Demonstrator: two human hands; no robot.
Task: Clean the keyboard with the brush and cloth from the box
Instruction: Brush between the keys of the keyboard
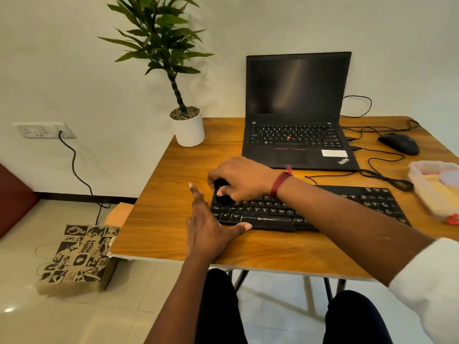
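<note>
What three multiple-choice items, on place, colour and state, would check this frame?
1. Where is the mouse?
A. right of the laptop
B. beside the plant
C. on the floor
2. What colour is the plant pot?
A. red
B. white
C. black
3. What does the right hand do?
A. lies flat on the table
B. lifts the laptop lid
C. grips a dark object over the keyboard
Answers: 1 A, it sits past the laptop's right edge; 2 B, plain white; 3 C, it curls round something dark.

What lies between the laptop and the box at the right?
Head view: only loose black cables on the table between laptop and box; the mouse sits farther back.
</note>
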